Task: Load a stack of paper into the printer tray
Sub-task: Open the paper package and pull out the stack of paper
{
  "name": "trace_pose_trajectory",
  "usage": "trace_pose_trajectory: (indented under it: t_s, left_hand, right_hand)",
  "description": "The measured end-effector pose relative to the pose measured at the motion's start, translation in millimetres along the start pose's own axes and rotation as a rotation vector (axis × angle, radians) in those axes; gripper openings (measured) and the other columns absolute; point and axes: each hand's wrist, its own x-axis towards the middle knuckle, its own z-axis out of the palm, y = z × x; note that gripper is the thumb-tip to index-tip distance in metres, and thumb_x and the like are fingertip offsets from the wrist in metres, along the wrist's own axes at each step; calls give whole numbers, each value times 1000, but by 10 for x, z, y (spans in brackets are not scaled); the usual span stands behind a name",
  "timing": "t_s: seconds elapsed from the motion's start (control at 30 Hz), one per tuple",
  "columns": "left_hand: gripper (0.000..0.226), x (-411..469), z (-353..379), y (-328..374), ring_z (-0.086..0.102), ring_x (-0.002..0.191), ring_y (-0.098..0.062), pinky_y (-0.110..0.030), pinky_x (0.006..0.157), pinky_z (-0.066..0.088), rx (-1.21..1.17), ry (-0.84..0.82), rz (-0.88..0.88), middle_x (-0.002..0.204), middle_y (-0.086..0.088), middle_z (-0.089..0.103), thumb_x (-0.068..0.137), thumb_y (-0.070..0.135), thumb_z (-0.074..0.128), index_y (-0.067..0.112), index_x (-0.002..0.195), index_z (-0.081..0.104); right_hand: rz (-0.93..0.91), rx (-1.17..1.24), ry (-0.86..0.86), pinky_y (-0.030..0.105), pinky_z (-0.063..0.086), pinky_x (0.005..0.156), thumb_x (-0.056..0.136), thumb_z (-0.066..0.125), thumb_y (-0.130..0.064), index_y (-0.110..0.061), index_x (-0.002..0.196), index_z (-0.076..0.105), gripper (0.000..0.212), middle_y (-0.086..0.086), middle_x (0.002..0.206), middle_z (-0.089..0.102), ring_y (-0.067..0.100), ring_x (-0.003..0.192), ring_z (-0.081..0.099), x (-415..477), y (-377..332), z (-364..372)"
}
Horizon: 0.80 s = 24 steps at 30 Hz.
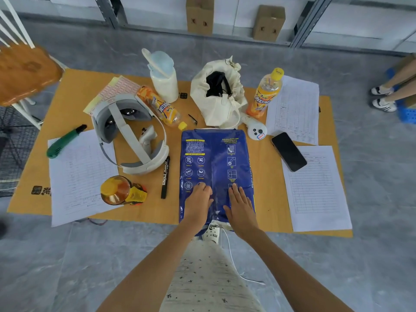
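Blue plastic wraps the ream of copy paper [217, 174], lying flat at the near edge of the orange table [67, 104], between a black marker [165, 176] and a phone [289, 151]. Left hand [199, 204] and right hand [240, 207] press on it flat, fingers spread, gripping nothing. Judging by the sealed wrapper, this is the opening step; next it needs tearing open. No printer shows

Bright, even, soft-shadowed light; wide-angle bending and blur toward edges.

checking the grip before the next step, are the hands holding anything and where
Nothing is gripped. The left hand and right hand lie flat, fingers spread, on top of the blue paper pack, near its closer end.
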Motion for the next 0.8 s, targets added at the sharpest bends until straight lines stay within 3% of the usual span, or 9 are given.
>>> trace_pose_trajectory:
  t_s: [0.2,0.43,0.8]
  left_hand:
    - [10,-35,91,42,58,93,-14,-22,69,49,-92,63,-84,98,-2,62,89,11,56,9,93,66]
    - [7,-44,79,-6,56,88,-14,-19,67,43,-187,53,-85,96,-2,61,87,16,60,14,92,55]
    - [18,8,10,21,56,95,-17,-25,74,49,-37,-11,-16,106,-7,58,95,21,46,8,99,58]
  right_hand:
    - [-16,11,7,37,6,119,100,31,-33,-12,150,4,60,4,160,-1,22,147,-3,1,30,16]
    - [-35,18,24,38,9,119,100,32,-33,-12,149,5,60,3,160,1,21,147,-2,-5,46,28]
    - [-68,19,24,39,9,119,100,33,-30,-12,149,4,60,4,160,0,22,147,-3,-20,88,21]
